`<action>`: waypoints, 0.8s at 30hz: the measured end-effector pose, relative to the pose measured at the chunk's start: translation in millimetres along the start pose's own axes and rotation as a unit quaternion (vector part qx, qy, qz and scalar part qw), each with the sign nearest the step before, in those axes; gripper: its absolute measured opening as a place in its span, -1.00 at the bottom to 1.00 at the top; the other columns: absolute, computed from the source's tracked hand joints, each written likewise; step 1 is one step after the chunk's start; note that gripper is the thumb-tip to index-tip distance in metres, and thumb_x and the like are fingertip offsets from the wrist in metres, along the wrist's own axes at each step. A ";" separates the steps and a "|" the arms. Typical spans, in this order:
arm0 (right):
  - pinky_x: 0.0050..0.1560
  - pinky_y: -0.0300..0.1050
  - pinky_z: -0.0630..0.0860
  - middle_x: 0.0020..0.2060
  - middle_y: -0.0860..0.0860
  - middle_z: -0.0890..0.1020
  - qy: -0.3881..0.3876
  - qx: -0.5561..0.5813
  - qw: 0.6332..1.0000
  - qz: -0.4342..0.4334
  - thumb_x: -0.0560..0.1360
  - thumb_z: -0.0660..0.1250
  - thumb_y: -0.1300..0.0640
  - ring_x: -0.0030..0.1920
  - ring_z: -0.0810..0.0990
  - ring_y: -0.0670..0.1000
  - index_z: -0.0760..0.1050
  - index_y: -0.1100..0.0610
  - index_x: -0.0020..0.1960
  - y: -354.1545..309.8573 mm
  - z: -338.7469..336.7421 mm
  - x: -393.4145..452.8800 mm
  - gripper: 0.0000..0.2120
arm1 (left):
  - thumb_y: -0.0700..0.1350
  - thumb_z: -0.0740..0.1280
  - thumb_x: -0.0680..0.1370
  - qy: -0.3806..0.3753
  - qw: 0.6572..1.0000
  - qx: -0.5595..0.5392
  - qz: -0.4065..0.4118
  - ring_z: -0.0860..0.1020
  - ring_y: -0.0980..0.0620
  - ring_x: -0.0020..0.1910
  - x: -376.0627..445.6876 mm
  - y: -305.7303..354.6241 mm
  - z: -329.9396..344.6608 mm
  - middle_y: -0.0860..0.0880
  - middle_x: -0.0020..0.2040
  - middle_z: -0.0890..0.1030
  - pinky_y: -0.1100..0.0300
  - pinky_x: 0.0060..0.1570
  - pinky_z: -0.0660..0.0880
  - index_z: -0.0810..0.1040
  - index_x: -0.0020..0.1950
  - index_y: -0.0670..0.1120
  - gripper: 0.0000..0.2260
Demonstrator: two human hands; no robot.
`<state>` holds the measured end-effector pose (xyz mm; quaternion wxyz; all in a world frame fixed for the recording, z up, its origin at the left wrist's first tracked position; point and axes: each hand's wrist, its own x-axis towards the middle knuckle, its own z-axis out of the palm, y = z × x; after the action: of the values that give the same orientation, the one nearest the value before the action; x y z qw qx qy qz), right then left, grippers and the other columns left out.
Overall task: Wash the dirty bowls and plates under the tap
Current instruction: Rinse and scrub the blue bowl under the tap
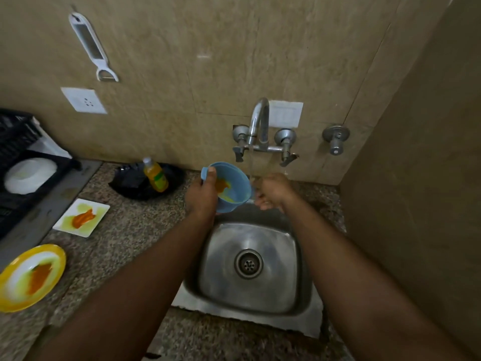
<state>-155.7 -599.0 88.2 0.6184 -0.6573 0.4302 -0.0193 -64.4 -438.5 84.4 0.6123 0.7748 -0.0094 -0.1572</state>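
Here my left hand (201,195) grips the stained blue bowl (229,187) by its rim above the sink (250,264), beside the tap (259,123) stream wetting my loosely curled, empty right hand (273,191).

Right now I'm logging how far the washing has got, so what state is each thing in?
tap: running
blue bowl: orange-stained, gripped by left hand, beside the stream
right hand: under the water, holds nothing
square plate: dirty, on counter
yellow plate: dirty, on counter
white bowl: in black rack, looks clean
sink: no dishes in it
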 end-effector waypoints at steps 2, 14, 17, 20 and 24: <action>-0.23 0.06 0.69 -0.09 0.24 0.72 -0.071 -0.010 0.997 -0.016 0.60 0.35 0.15 -0.18 0.74 0.26 0.58 0.19 0.11 -0.4 13.2 -4.5 -0.86 | 0.42 0.27 0.50 -0.002 0.999 0.025 0.031 0.65 -0.07 0.04 -2.5 4.8 -4.6 -0.04 0.02 0.69 -0.09 0.16 0.60 0.67 0.07 -0.01 -0.47; -0.44 -0.04 0.58 -0.42 0.08 0.67 0.069 -0.049 0.988 -0.130 0.57 0.41 -0.04 -0.45 0.64 0.13 0.64 0.14 -0.26 0.3 17.4 12.5 -0.68 | 0.44 0.31 0.44 -0.088 0.990 0.099 0.046 0.68 -0.10 -0.04 -3.2 21.5 -7.6 -0.05 -0.07 0.71 -0.19 0.06 0.64 0.66 -0.13 -0.02 -0.48; -0.30 -0.01 0.64 -0.37 0.08 0.71 0.091 -0.042 0.988 -0.120 0.49 0.49 -0.11 -0.36 0.70 0.10 0.68 0.20 -0.24 4.2 15.5 13.5 -0.63 | 0.40 0.37 0.39 -0.122 0.991 0.063 -0.008 0.70 -0.14 -0.01 0.6 19.7 -9.3 -0.06 -0.02 0.71 -0.28 0.07 0.64 0.67 -0.07 -0.01 -0.51; -0.23 0.04 0.65 -0.31 0.08 0.73 0.041 -0.042 0.990 -0.125 0.52 0.47 0.04 -0.31 0.68 0.08 0.69 0.20 -0.19 6.9 14.7 12.0 -0.76 | 0.24 0.42 0.48 -0.147 0.986 0.044 -0.058 0.69 -0.11 -0.02 -2.1 25.7 -13.4 -0.07 0.01 0.71 -0.12 -0.06 0.68 0.65 0.00 -0.01 -0.67; -0.45 -0.07 0.52 -0.28 0.13 0.72 0.022 0.017 0.994 -0.110 0.55 0.42 0.21 -0.38 0.65 0.14 0.70 0.13 -0.04 8.8 16.1 5.9 -0.92 | 0.03 0.40 0.50 -0.212 0.969 -0.033 -0.120 0.67 -0.04 -0.21 -8.8 32.0 -17.6 -0.08 -0.11 0.71 0.20 -0.37 0.57 0.67 0.08 -0.05 -0.76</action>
<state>-147.8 -588.5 74.1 0.6140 -0.6897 0.3681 -0.1088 -62.5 -428.1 120.5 0.5984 0.6987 -0.0410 -0.3899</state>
